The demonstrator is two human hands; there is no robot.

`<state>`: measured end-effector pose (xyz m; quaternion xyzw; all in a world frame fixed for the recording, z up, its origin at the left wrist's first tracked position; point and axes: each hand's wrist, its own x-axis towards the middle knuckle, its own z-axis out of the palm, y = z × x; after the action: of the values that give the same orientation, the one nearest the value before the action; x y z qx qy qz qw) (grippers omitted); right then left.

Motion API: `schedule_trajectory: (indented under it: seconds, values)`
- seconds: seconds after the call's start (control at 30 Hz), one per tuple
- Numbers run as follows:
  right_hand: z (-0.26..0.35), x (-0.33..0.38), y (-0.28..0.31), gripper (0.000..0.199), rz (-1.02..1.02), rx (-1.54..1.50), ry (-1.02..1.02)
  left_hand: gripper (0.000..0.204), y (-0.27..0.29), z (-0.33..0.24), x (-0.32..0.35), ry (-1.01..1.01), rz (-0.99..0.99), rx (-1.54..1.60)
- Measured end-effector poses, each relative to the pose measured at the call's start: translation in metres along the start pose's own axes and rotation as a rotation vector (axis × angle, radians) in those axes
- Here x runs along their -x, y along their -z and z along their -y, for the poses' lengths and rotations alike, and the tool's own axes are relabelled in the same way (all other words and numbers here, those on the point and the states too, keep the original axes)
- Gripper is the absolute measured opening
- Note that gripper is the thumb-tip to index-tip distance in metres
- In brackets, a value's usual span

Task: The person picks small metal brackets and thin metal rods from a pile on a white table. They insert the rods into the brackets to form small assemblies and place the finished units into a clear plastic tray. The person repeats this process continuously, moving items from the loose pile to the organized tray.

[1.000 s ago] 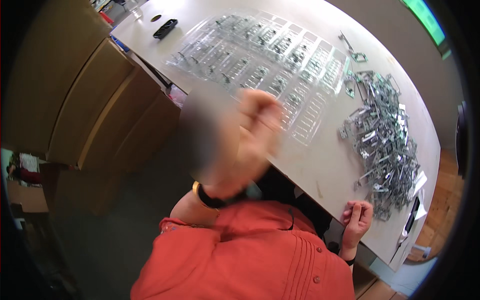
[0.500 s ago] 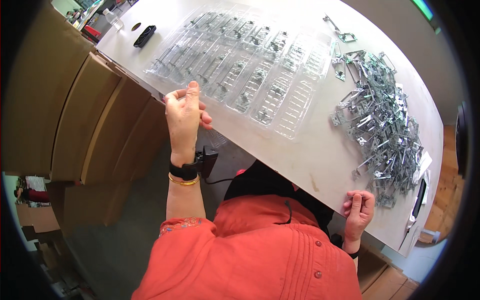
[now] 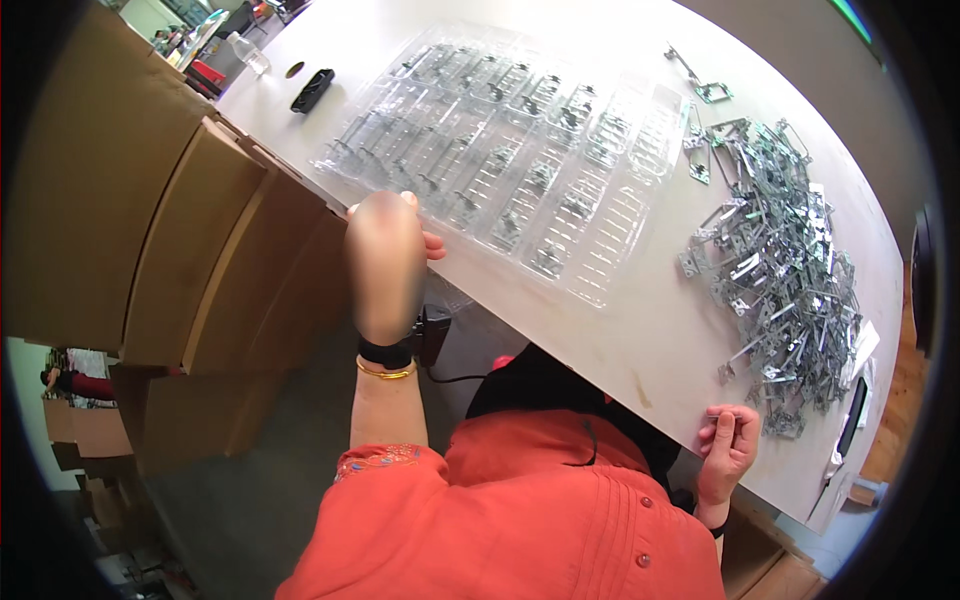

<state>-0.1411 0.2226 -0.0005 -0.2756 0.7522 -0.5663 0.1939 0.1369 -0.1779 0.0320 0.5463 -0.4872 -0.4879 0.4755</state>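
L hand (image 3: 385,265) moved lt; tray (image 3: 590,286) long axis along tbl edge (image 3: 572,354); R hand (image 3: 730,455) half-curled, grips unclear.

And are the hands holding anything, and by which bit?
I can't tell: the left hand is blurred; the right hand seems pinched, maybe on something thin, too small to make out.

Shiny metal parts (image 3: 785,270) — glossy plastic tray (image 3: 592,290)

Red pleated shirt (image 3: 530,520), gold bangle (image 3: 388,373), black wristband (image 3: 384,352).
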Motion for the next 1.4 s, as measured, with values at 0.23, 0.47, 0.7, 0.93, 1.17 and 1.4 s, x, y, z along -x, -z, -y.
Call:
schedule_trajectory:
  seconds: [0.23,0.47,0.7,0.93,1.17,1.4]
  values:
    - [-0.002,0.001,0.000,0.013,-0.006,0.017,0.003,0.040,0.000,0.002,-0.003,-0.014,-0.025,0.007]
    - [-0.004,0.000,0.000,0.013,-0.016,0.031,0.002,0.038,-0.002,-0.005,-0.001,-0.008,-0.033,-0.005]
    - [-0.002,-0.001,-0.001,0.012,-0.015,0.032,0.001,0.034,-0.003,-0.008,-0.002,-0.002,-0.037,0.001]
    - [0.000,0.003,-0.003,0.012,-0.014,0.012,-0.010,0.035,0.002,-0.004,-0.004,-0.003,-0.038,-0.001]
    - [0.008,0.001,-0.007,0.009,-0.016,-0.031,-0.048,0.045,0.004,0.010,-0.013,-0.069,-0.059,-0.127]
    - [0.012,-0.002,-0.007,0.008,-0.004,-0.042,0.023,0.030,0.010,-0.012,0.025,-0.392,-0.080,-0.158]
